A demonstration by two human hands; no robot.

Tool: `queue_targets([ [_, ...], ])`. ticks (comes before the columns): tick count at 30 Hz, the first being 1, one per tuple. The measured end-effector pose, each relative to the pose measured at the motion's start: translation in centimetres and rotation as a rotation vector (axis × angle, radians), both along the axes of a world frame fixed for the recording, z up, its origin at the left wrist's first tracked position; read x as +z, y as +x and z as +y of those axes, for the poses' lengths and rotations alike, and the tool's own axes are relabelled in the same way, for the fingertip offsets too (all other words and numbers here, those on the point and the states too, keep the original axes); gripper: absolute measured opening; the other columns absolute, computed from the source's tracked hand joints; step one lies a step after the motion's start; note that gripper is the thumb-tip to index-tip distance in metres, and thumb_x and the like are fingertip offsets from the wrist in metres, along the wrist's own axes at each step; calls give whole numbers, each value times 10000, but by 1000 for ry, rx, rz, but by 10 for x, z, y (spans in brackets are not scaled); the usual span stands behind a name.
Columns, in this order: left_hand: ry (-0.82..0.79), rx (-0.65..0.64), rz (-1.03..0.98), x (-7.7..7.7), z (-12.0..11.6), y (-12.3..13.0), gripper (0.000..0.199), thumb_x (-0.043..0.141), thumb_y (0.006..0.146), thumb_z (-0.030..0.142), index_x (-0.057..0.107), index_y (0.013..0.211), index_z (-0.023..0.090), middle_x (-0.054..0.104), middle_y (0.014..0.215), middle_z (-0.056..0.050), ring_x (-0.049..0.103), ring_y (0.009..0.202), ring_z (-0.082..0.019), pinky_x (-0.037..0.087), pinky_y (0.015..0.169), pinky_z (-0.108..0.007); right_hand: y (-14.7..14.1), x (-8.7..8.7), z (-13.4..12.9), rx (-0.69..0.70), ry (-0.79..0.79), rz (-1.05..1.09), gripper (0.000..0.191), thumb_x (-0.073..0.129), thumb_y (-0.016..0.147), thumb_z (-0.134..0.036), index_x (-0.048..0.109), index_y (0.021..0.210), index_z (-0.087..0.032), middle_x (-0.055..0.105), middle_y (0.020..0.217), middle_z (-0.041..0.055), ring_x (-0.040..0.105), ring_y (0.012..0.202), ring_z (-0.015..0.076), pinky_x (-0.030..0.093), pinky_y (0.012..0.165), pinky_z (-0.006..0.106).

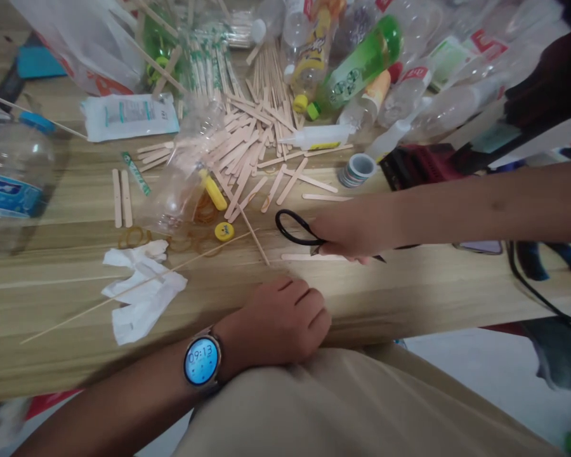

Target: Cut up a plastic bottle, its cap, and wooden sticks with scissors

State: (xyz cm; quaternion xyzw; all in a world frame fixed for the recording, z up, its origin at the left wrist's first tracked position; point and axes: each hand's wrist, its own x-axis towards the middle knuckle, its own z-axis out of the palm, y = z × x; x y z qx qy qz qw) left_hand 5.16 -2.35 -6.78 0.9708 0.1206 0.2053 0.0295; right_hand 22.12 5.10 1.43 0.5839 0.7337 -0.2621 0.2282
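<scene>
My right hand [356,228] reaches in from the right and is closed round a looped black cord [292,238]. The loop sticks out to the left of the fingers, and a dark pointed end shows below the wrist. Under this hand a flat wooden craft stick [297,257] lies on the table. My left hand [285,320], below a lit watch [202,360], rests curled at the table's front edge by my lap. Its fingertips are turned under, so whatever they may hold is hidden.
A heap of craft sticks [242,143] covers the table's middle. Plastic bottles [356,70] crowd the back right. A tape roll [358,170], glue bottle [321,136], yellow cap [224,231], crumpled tissue [147,292] and thin skewer [90,311] lie around.
</scene>
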Motion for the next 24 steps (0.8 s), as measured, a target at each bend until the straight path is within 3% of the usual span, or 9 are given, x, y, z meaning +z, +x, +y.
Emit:
queue_targets([
  [2,26,113,-12,0,2,-1,246,418,987,100,637,882,137,699,859,-67,623,766,-181,483,670,-320,4,1,5,92,-197,-27,226,578,944,-148,649,733,-110,537,412,-61,504,406,76,325,528,228],
  [5,57,232,-5,-5,4,0,264,398,997,93,650,1070,63,722,1074,-137,654,993,-220,518,846,-335,11,2,8,152,-265,-25,187,541,971,-133,646,818,-105,614,520,-29,532,438,81,323,503,217],
  [8,64,229,53,-12,4,3,282,426,991,96,628,1169,13,709,1175,-173,648,1104,-245,517,922,-340,17,-1,9,183,-281,-34,174,496,981,-159,617,857,-141,638,591,-19,572,480,100,337,497,218],
  [15,49,220,173,-19,3,5,311,434,988,103,620,1220,13,690,1253,-206,647,1162,-265,535,952,-364,27,-8,3,172,-249,-2,133,474,931,-149,598,884,-164,690,718,2,611,540,121,374,525,236],
  [24,53,216,162,-18,4,5,305,437,975,96,643,1186,19,698,1248,-197,658,1155,-268,542,965,-362,34,-11,-1,169,-217,42,146,478,926,-171,597,842,-161,666,682,4,592,535,117,335,498,226],
])
